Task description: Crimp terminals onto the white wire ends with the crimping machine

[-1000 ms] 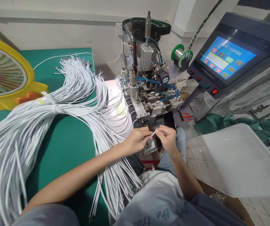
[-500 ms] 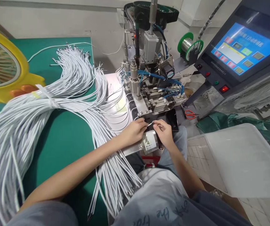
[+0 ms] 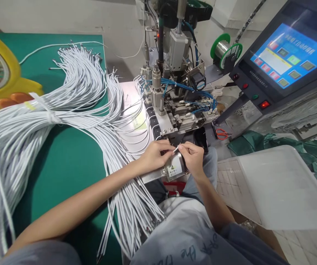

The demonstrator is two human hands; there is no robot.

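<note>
Between my fingertips is the end of a white cable [image 3: 176, 148], in front of the machine [image 3: 172, 121]. My left hand [image 3: 157, 155] pinches it from the left, and my right hand [image 3: 192, 157] grips its tip from the right. The tip's fine detail is too small to make out. Just below my hands sits a metal cylinder with a white label [image 3: 175, 168]. To the left lies a large tied bundle of white cables [image 3: 92, 127], with several single cables looping to the machine's front left edge.
A green-topped table [image 3: 72, 162] carries the cables and a yellow fan [image 3: 9, 81]. At right are a control screen [image 3: 291, 55], a wire spool [image 3: 221, 49], red-handled scissors [image 3: 222, 134] and a white plastic bin [image 3: 288, 184]. A dark phone [image 3: 201, 139] lies beside the machine.
The view has shifted slightly. My fingers have moved closer together on the cable, and its end now looks more bent between them.
</note>
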